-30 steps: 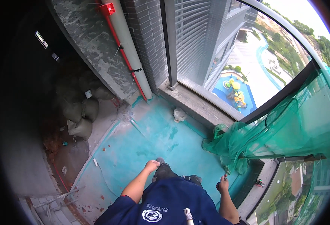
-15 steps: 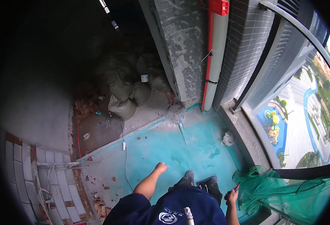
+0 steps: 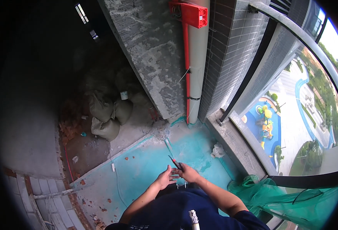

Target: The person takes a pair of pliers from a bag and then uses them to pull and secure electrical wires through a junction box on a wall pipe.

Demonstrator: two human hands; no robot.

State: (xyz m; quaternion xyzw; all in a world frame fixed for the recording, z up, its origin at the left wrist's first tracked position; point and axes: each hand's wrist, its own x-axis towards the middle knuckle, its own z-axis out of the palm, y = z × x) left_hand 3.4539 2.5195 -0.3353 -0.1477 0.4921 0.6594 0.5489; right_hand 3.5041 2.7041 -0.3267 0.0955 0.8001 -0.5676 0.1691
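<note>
My right hand [image 3: 189,173] is closed on a slim red-and-black hand tool [image 3: 173,161], its dark tip pointing up and to the left. Just left of it, my left hand [image 3: 165,177] is open with fingers apart and slightly bent, holding nothing that I can see. The two hands are close together over my dark-blue shirt [image 3: 178,207] and the teal-coated floor [image 3: 138,168]. A white stick-like thing with a frayed top [image 3: 194,218] shows at the bottom centre, in front of my shirt.
Sacks [image 3: 106,129] and brick rubble [image 3: 71,130] lie in the dark room at left. Pipes [image 3: 195,76] carrying a red box [image 3: 194,14] run up the wall ahead. At right are a ledge [image 3: 232,142], railed glazing [image 3: 313,168] over a drop, and green netting [image 3: 288,199].
My hands have come together at the middle from either side, the right bringing the red-and-black tool inward and up. My left hand's fingers have spread. The view has swung toward the room and pipes.
</note>
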